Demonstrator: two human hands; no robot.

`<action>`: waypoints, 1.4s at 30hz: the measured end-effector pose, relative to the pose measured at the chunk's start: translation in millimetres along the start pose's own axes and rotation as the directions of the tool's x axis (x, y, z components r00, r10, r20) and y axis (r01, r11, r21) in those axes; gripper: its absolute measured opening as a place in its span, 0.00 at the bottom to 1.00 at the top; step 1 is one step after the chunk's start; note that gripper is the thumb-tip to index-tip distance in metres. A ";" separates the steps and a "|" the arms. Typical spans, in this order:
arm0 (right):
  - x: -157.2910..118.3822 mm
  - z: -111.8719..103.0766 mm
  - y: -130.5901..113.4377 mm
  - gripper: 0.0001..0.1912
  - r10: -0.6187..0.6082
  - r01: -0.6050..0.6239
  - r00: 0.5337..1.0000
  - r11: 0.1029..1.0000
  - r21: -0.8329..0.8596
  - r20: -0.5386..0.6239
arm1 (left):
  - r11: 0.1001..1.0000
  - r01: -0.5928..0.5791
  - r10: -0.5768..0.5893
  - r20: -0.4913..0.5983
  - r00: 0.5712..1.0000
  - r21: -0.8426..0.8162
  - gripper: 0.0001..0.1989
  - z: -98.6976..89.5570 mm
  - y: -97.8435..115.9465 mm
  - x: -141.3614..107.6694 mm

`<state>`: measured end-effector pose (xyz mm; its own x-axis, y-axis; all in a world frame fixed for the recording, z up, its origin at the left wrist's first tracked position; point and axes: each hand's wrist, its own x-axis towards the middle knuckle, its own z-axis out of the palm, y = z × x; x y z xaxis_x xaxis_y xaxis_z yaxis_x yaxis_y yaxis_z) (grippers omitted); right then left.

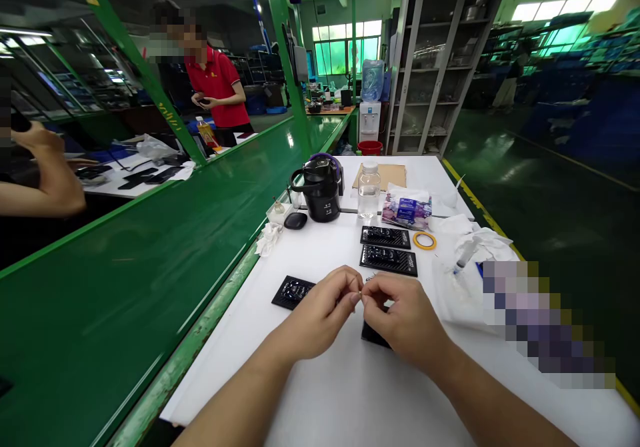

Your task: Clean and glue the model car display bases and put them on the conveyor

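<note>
Over the white table, my left hand (327, 310) and my right hand (404, 317) meet fingertip to fingertip. Both are pinched closed around something tiny between them, too small to name. Under my right hand lies a black panel (375, 335), mostly hidden by it. To the left of my left hand, a black panel with a glossy raised part (293, 292) is partly covered by that hand. Beyond my hands, two similar black patterned panels, a nearer one (388, 260) and a farther one (385, 236), lie one behind the other.
A yellow tape roll (425, 240) lies right of the panels. Farther back stand a black kettle-like pot (323, 190) and a clear bottle (369, 192); a black mouse (295, 220) is near the pot. White tissues (487, 244) and a syringe (460, 265) lie right. A green conveyor (165, 267) runs left.
</note>
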<state>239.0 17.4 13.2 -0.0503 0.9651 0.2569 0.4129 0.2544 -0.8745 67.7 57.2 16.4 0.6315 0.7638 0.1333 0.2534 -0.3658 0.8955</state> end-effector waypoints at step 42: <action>-2.9 59.3 5.0 0.25 -0.081 0.309 0.910 0.785 -0.536 0.406 | 0.835 0.284 0.009 -0.527 0.850 0.472 0.08 -27.0 -61.6 -49.7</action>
<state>187.3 19.6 -16.3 -0.4482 0.8833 0.1373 0.7966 0.4644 -0.3870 0.9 56.2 -34.0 0.1529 0.9262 0.3447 0.7366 -0.3393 0.5850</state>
